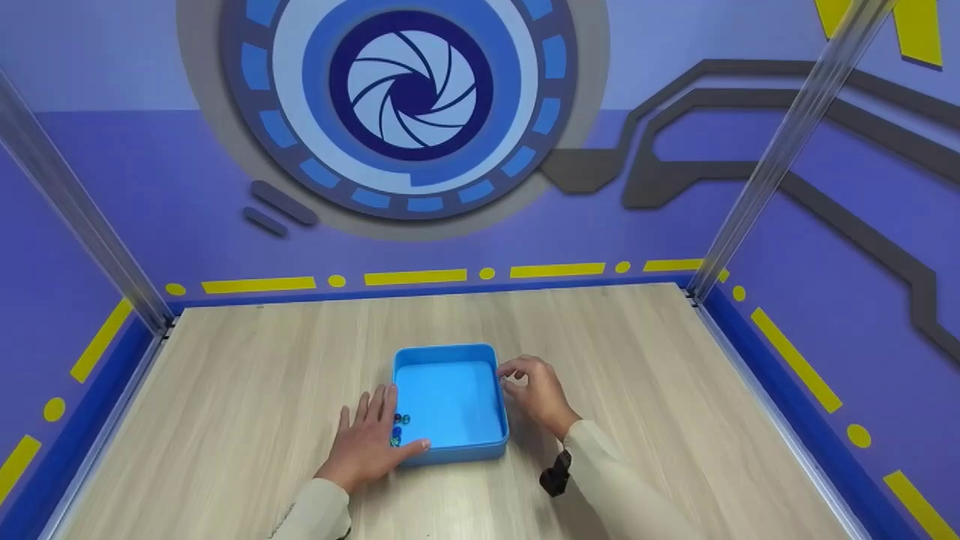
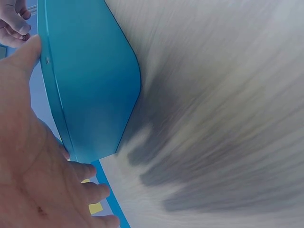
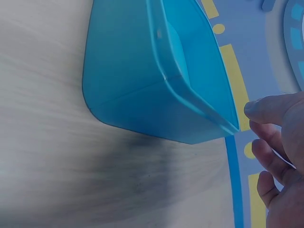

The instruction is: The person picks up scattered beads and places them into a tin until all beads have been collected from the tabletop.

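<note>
A blue square box (image 1: 450, 401) with low walls stands on the table. Several small dark glass marbles (image 1: 397, 433) lie in its front left corner, partly hidden by my left hand (image 1: 367, 442). That hand rests on the left rim with fingers spread and straight, its thumb along the front rim. My right hand (image 1: 536, 390) is just beside the right rim, fingers bent. In the left wrist view, a tiny dark marble (image 2: 24, 36) shows between its thumb and fingertips. From the right wrist, the box's outer wall (image 3: 128, 61) is seen, but the marble is hidden.
The wooden table (image 1: 285, 360) surrounds the box on all sides. A blue-purple printed panel (image 1: 637, 240) stands behind it, with side panels and metal corner posts (image 1: 780, 165) left and right. A black strap piece (image 1: 556, 474) hangs at the right cuff.
</note>
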{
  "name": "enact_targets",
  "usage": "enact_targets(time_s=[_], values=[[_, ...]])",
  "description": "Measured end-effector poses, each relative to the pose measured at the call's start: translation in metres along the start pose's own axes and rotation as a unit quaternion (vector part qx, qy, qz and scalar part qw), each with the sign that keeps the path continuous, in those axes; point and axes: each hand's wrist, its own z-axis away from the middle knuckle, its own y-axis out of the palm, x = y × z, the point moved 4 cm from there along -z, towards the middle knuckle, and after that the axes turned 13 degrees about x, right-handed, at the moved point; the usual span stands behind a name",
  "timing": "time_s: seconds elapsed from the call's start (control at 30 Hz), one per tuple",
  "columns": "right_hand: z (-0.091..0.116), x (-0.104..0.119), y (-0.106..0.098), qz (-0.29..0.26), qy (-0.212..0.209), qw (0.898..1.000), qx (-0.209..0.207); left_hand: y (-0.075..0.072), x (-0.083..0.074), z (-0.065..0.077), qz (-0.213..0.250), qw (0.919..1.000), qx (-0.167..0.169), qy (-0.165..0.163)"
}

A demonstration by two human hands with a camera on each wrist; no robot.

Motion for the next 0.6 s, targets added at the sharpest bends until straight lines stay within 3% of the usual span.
enact_targets(time_s=[0.6], values=[[-0.007, 0.013, 0.012, -0.017, -0.008, 0.999, 0.027, 0.0, 0.0, -0.001, -0.007, 1.0, -0.003, -0.003]])
